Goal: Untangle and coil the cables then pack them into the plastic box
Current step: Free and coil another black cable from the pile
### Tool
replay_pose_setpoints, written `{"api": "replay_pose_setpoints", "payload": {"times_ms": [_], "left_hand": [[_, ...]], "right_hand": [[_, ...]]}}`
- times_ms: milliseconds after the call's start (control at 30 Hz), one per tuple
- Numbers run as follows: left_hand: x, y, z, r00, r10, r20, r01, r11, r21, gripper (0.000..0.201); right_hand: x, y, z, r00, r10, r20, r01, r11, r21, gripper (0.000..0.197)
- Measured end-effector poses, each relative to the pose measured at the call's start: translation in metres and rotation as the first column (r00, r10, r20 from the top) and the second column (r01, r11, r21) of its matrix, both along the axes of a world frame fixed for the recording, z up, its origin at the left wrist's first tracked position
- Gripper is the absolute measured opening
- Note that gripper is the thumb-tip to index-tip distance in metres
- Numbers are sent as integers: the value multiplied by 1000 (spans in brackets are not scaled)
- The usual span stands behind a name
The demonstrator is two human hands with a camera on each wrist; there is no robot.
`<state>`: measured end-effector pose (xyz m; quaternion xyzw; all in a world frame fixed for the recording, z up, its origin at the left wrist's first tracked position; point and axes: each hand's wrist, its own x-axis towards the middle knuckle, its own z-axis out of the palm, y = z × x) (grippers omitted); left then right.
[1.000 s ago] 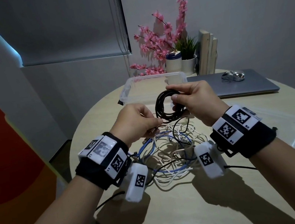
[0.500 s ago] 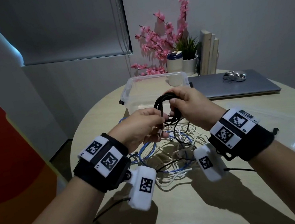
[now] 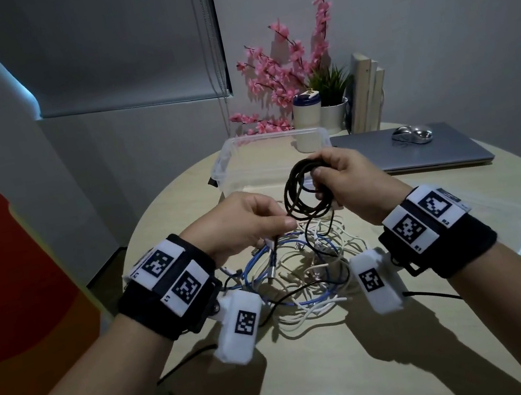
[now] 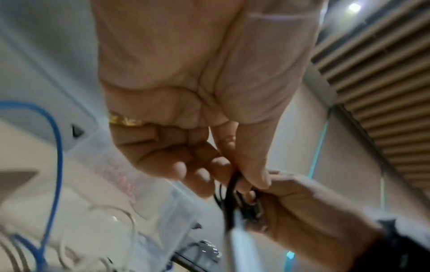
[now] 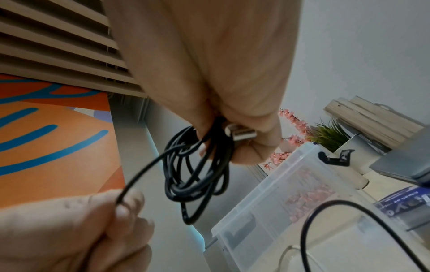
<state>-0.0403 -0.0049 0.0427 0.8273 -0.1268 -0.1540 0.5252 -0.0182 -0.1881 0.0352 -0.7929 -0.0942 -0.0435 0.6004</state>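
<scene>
My right hand (image 3: 335, 178) grips a black cable coil (image 3: 304, 197) of several loops above the table, its metal USB plug (image 5: 242, 133) under the thumb. My left hand (image 3: 257, 229) pinches the loose black strand (image 5: 139, 176) running off the coil, just left of it. Below both hands lies a tangle of white and blue cables (image 3: 299, 270) on the table. The clear plastic box (image 3: 229, 164) stands open behind the hands. In the left wrist view my left hand (image 4: 235, 180) pinches the black cable (image 4: 230, 200) close to the right hand.
A closed grey laptop (image 3: 417, 153) with a mouse (image 3: 412, 134) on it lies at the back right. A white cup (image 3: 307, 117), a potted plant (image 3: 331, 95), pink flowers (image 3: 282, 66) and books (image 3: 366, 93) stand behind the box. The round table (image 3: 350, 372) has bare wood near me.
My right hand has lifted the coil slightly and the loops hang wider. My left hand has drawn back left and down along the loose strand.
</scene>
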Motion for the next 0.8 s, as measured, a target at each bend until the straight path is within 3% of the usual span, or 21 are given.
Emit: {"api": "replay_pose_setpoints", "payload": {"times_ms": [67,133,300,433,533,633,800], "left_hand": [[5,5,-3,997,53,57,-59,991,119,14],[10,8,-6,986,129,107,-143,980,141,17],[18,11,-8,850,418,320,-401,908,-120,18],[20,7,-7,765,480,430,-431,877,-214,20],[20,2,-8,792,503,346,-394,854,-341,21],[19,-1,-9,880,450,153,-323,803,-501,15],[17,1,-11,935,354,24,-279,776,-565,13]], "right_hand": [[-2,-1,1,999,25,-28,-22,996,85,16],[-4,-2,2,998,47,-34,-42,989,145,12],[-4,-3,1,995,98,-37,-94,992,85,14],[-6,2,2,973,205,-104,-165,938,305,16],[-7,2,5,961,245,-129,-179,905,385,14],[-8,3,7,968,220,-123,-156,905,397,14],[-8,5,7,981,165,-102,-121,931,344,18]]}}
